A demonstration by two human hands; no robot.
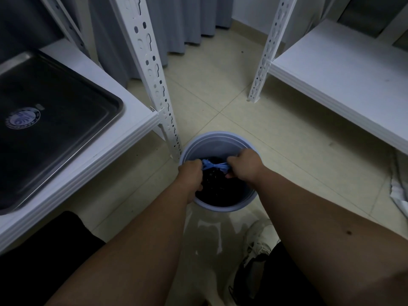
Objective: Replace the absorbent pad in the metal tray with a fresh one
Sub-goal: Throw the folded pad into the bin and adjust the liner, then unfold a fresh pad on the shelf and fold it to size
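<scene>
The metal tray (66, 120) lies on the low white shelf at the left, with a round sticker on its dark bottom and no pad in it. On the floor in front of me stands a pale blue bin (217, 140) lined with a dark bag. My left hand (191, 175) and my right hand (245, 165) are over the bin's mouth. Each grips one end of a twisted blue strip (215, 166) stretched between them, knotted in the middle. What lies under the dark bag is hidden.
A white slotted shelf post (152, 69) stands just left of the bin. A second white shelf (344, 71) runs along the right. Grey curtains (176, 23) hang at the back. A white crumpled sheet (399, 191) lies at the right edge of the tiled floor.
</scene>
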